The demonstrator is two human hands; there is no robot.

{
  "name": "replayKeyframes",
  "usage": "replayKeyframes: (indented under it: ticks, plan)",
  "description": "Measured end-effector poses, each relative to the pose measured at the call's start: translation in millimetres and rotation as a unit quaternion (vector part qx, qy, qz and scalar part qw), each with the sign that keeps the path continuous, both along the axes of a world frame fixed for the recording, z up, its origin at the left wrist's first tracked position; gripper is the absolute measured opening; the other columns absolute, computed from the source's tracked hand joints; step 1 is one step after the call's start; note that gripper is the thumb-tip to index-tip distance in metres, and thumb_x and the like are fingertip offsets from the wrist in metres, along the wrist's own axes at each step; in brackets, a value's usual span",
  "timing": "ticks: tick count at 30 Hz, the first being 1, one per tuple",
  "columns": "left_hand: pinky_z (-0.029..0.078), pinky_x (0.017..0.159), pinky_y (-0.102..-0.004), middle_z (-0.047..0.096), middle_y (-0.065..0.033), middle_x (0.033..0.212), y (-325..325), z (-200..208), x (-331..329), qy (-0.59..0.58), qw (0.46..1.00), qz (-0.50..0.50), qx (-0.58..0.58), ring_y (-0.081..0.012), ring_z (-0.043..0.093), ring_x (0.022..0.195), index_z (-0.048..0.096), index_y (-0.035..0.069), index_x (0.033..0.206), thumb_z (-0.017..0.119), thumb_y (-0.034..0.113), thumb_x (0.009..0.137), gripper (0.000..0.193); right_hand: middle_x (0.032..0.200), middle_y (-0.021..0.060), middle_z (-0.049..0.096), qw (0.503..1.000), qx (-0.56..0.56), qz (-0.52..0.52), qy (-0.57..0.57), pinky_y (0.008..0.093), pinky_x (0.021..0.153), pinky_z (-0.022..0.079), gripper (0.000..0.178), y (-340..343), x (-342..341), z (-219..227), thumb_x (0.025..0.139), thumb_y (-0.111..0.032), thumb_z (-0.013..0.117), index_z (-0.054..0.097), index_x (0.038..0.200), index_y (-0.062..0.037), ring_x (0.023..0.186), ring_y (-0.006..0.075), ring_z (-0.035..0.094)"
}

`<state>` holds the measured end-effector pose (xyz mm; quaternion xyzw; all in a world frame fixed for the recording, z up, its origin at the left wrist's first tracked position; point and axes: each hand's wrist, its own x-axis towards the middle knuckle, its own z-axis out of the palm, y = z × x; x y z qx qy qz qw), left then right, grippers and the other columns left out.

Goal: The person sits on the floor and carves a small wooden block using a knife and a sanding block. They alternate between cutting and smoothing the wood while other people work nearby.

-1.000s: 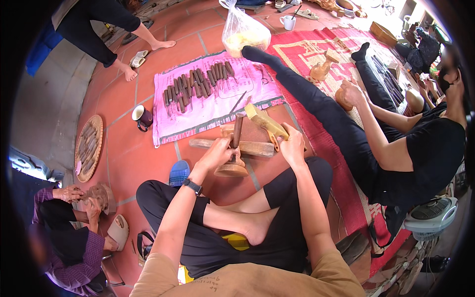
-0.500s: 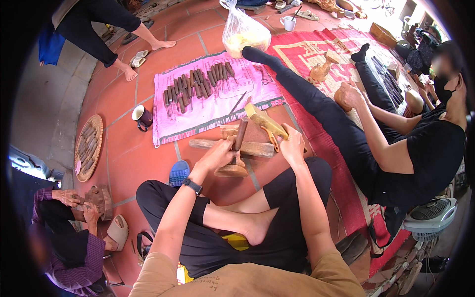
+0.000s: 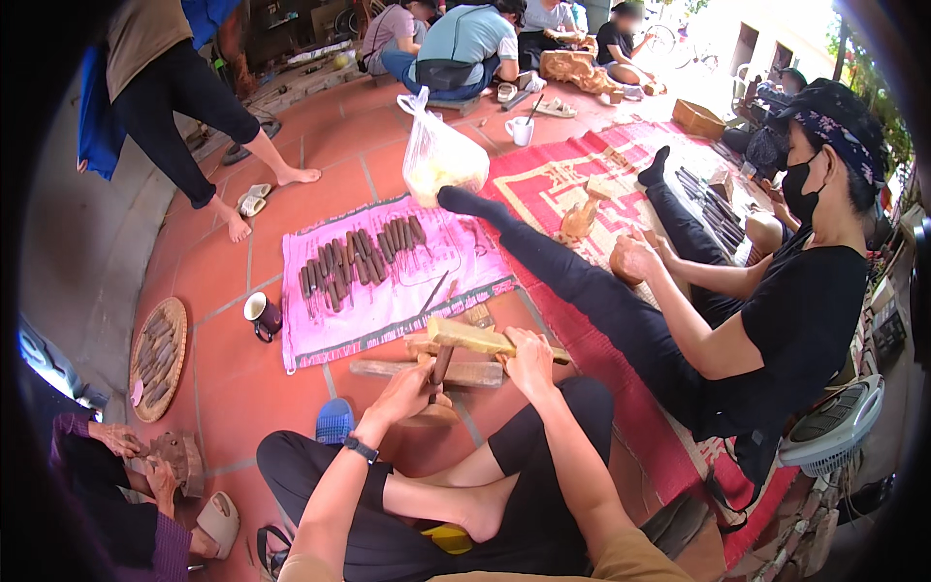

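My left hand is wrapped round the dark wooden handle of a chisel, which stands nearly upright. Under it lies a pale, rounded piece of carved wood, partly hidden by the hand. My right hand grips a yellowish wooden mallet. The mallet's block lies across the top of the chisel handle, touching it or very close. Behind both hands is a weathered wooden beam on the floor, with smaller wood blocks beside it.
A pink cloth with several dark-handled chisels lies ahead. Left are a dark mug, a blue slipper and a round basket. A co-worker's outstretched leg crosses the red mat at right. Another person carves at lower left.
The mallet has come down from a tilted position to lie level over the chisel's top. The view has tilted upward, bringing more people at the back into sight.
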<state>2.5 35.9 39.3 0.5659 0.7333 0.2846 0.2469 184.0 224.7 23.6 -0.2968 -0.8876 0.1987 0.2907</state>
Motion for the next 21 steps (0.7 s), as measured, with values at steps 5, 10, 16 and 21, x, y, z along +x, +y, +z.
replayKeyframes:
  ticks: [5,10,16,21]
  plan:
    - [0.051,0.071,-0.0409,0.065,-0.019,0.086,-6.5,-23.1,-8.1,-0.127,0.989,0.073,-0.002,-0.0335,0.066,0.083,0.053,0.0,0.107,0.065,0.006,0.089,0.022,0.094,0.009,0.068,1.0,0.003,-0.011,0.0,0.0432,0.086,0.045,0.029,0.5,2.0,-4.4,0.071,-0.014,0.079,0.063,0.094,-0.0076,0.097,0.0293,0.064]
    - [0.055,0.066,-0.0298,0.067,-0.0104,0.084,-27.8,-13.9,-5.5,-0.226,0.963,0.128,0.072,-0.0142,0.068,0.079,0.053,-0.002,0.111,0.059,-0.005,0.09,0.022,0.096,0.0089,0.069,1.0,0.01,-0.016,0.0,0.0431,0.086,0.045,0.029,1.2,3.1,-6.6,0.072,-0.014,0.078,0.064,0.096,-0.0079,0.098,0.0291,0.064]
    - [0.055,0.072,-0.0336,0.069,-0.0143,0.085,-41.6,-43.1,-3.0,-0.194,0.954,0.185,0.134,-0.0211,0.07,0.08,0.055,-0.003,0.11,0.062,-0.005,0.088,0.022,0.096,0.0095,0.069,1.0,-0.012,0.003,-0.01,0.0432,0.087,0.044,0.025,-4.6,-1.2,-5.8,0.075,-0.01,0.072,0.065,0.099,-0.0079,0.099,0.0293,0.063]
    - [0.055,0.075,-0.0367,0.07,-0.0162,0.085,-36.6,-55.9,-10.1,-0.181,0.963,0.166,0.109,-0.0255,0.071,0.08,0.056,-0.003,0.11,0.063,-0.003,0.087,0.024,0.098,0.0102,0.07,1.0,0.0,-0.001,-0.021,0.0441,0.087,0.044,0.025,-6.4,0.6,-5.3,0.076,-0.009,0.07,0.066,0.1,-0.0079,0.099,0.0302,0.064]
